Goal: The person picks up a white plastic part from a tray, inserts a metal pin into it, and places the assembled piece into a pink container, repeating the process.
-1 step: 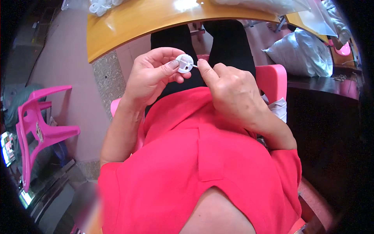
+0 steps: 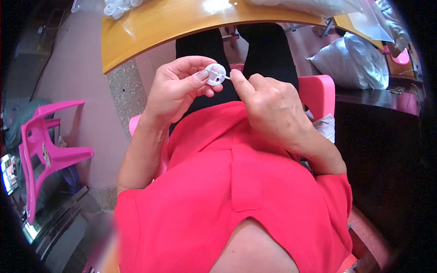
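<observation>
Above my lap, my left hand (image 2: 184, 86) pinches a small round white plastic piece (image 2: 215, 72) between thumb and fingers. A dark opening shows in the face of this disc, near its lower edge. From the right, my right hand (image 2: 268, 100) grips a thin white rod-like bit (image 2: 227, 77), its index finger stretched along toward the disc. The bit's tip meets the disc's right side; whether it is a separate piece or part of the disc I cannot tell. The fingertips of my right hand are partly hidden behind its index finger.
A yellow wooden table (image 2: 150, 34) spans the far side, with white ring-like parts (image 2: 117, 7) at its left and clear plastic bags along its edge. A pink plastic stool (image 2: 54, 152) stands at left. At right are a stuffed white sack (image 2: 353, 63) and a dark surface (image 2: 373, 98).
</observation>
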